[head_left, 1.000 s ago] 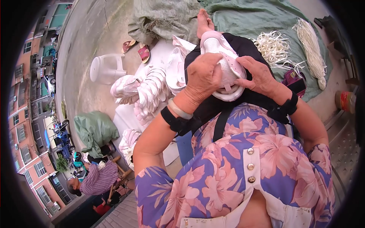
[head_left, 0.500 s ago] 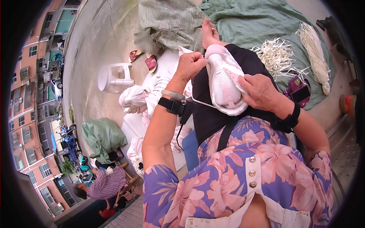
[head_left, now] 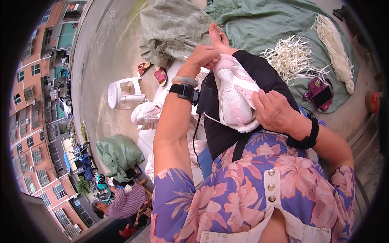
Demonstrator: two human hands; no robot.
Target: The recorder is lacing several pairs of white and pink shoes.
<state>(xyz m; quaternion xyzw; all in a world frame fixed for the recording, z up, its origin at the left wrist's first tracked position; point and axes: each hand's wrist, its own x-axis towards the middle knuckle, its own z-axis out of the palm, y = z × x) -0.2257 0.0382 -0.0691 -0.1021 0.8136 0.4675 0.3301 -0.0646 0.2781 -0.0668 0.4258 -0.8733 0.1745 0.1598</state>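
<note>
A white and pink sneaker (head_left: 233, 95) lies across my lap on black cloth, its toe toward my body. My right hand (head_left: 277, 111) grips the sneaker's right side, thumb and fingers at the edge of the pink-dotted lacing flap. My left hand (head_left: 202, 57) is closed in a pinch by the far, ankle end of the sneaker; what its fingertips hold is hidden. A thin white lace (head_left: 215, 119) loops out at the sneaker's left side and lies on the black cloth.
More white and pink sneakers (head_left: 146, 113) lie left of me. Loose white laces (head_left: 289, 58), a lace bundle (head_left: 334, 52) and a purple pouch with a phone (head_left: 320, 95) rest on green sheeting. A white stool (head_left: 121, 94), slippers (head_left: 161, 76) and a seated person (head_left: 125, 200) are at left.
My left hand has moved a little away and now sits against the sneaker's ankle end. The sneaker has tilted slightly; my right hand keeps its hold. The whole view has shifted a bit.
</note>
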